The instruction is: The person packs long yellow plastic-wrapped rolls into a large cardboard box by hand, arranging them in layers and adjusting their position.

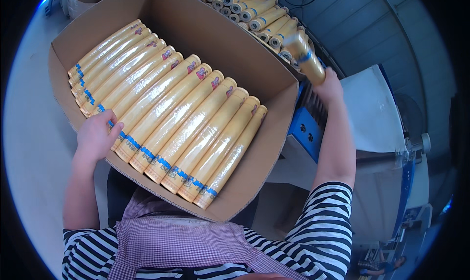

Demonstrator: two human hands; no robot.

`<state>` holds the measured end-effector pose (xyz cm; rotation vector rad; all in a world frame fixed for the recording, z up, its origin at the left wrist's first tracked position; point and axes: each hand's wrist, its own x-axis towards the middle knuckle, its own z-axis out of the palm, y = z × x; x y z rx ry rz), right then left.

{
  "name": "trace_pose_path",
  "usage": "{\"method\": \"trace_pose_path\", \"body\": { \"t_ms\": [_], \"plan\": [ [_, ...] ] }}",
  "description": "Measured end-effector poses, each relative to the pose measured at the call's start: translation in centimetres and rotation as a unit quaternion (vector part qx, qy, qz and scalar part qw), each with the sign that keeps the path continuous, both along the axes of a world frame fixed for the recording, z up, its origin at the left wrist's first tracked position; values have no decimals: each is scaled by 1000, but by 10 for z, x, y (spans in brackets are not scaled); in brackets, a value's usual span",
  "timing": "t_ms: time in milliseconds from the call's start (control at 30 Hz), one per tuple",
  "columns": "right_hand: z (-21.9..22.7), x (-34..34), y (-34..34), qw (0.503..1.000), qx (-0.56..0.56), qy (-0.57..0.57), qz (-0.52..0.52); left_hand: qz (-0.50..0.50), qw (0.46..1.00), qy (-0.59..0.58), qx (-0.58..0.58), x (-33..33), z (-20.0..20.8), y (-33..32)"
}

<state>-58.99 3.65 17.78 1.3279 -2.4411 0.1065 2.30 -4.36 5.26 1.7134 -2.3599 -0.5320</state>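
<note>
One tube (309, 61) beyond box edge (285, 133), right fingers (329, 76) clasping it; left fingers (107, 116), hold unclear.

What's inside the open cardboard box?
The cardboard box holds a row of glossy, blue-banded yellow tubes, lying side by side. Whatever is beneath them is covered and cannot be seen.

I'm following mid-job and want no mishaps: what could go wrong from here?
The loose roll in the right grip is held near one end, so it might tip or slip. Its free end could also knock the box or the stacked rolls behind it. The left grip is at the near ends of the lined-up rolls; pressing there may shift them or crease their shiny wrapping.
</note>
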Motion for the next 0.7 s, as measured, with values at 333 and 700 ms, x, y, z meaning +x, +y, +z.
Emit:
{"method": "trace_pose_path", "body": {
  "t_ms": [333,700],
  "plan": [
    [166,120,-8,587,-411,-525,460,-31,989,137,33,18,0,-1],
    [32,182,-22,295,-303,-781,459,-139,711,689,11,-32,23,40]
  ]
}}
